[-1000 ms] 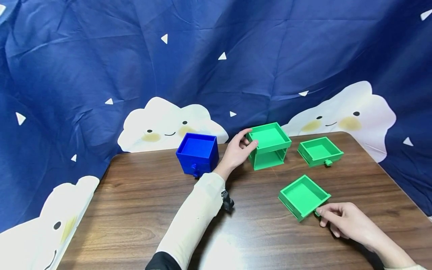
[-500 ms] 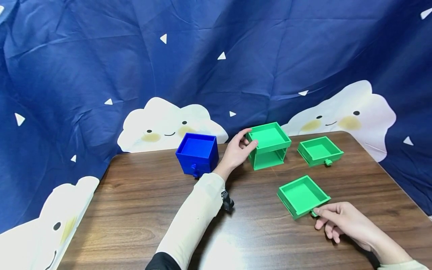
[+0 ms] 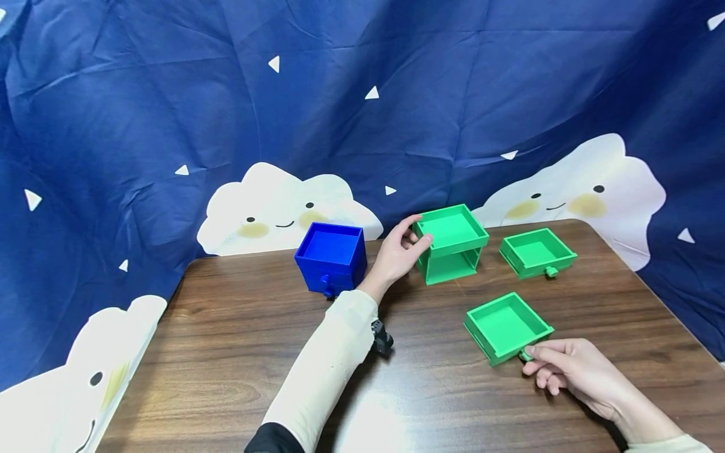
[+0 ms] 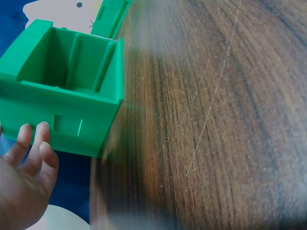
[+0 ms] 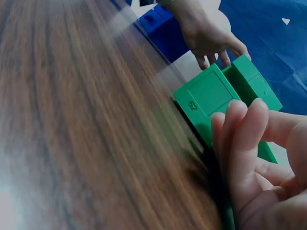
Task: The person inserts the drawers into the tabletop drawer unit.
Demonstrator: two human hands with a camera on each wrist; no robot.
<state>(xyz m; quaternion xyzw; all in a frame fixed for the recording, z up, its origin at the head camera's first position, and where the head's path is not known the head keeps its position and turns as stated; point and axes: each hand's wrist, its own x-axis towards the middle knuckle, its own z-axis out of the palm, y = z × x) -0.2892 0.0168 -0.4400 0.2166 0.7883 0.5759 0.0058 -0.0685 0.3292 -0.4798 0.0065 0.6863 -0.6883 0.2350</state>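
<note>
In the head view, my left hand [image 3: 399, 255] grips the left upper edge of a green drawer cabinet [image 3: 453, 229]; its front bay is open. In the left wrist view, bent fingers [image 4: 36, 153] lie along the cabinet's side wall [image 4: 67, 120]. My right hand [image 3: 583, 374] pinches the small front knob of a green drawer [image 3: 506, 327] with thumb and forefinger. The right wrist view shows this drawer's underside [image 5: 208, 96], with engraved marks, apparently above the tabletop. The drawer's back corner points toward the cabinet, and the two are apart in the head view.
A second green drawer [image 3: 538, 251] with a round knob stands right of the cabinet. A blue drawer cabinet [image 3: 331, 255] stands left. The wooden table [image 3: 238, 340] backs onto a blue cloth [image 3: 340, 94] with white clouds. A black wrist camera [image 3: 382, 340] sits below my left forearm.
My right hand and the drawer have shifted slightly left and turned a little; the knob end has swung left. My left hand and its cabinet have stayed put.
</note>
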